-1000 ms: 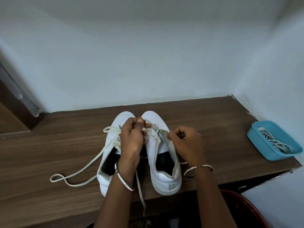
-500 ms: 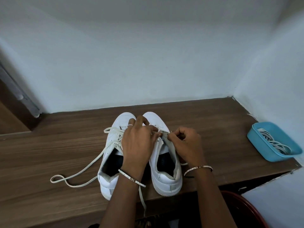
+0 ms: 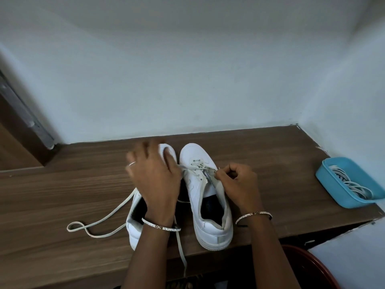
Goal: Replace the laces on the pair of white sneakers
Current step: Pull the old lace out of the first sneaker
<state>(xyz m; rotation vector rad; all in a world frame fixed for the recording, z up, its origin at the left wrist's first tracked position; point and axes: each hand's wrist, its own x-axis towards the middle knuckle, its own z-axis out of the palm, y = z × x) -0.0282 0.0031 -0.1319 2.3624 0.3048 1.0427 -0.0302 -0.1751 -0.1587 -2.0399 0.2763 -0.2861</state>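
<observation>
Two white sneakers stand side by side on the wooden table, toes pointing away from me. My left hand, blurred, hovers over the left sneaker with its fingers spread, and a lace strand runs taut from the right sneaker's eyelets to its thumb side. My right hand pinches the lace at the right edge of the right sneaker, beside the tongue. A long loose lace end loops over the table to the left; another end hangs over the front edge.
A blue tray holding coiled white laces sits at the table's right end by the wall. A dark red round object is below the table at the right. White walls close off the back and right.
My left hand has swung left from the right sneaker's eyelets to above the left sneaker, drawing a lace strand across. My right hand has stayed at the right sneaker.
</observation>
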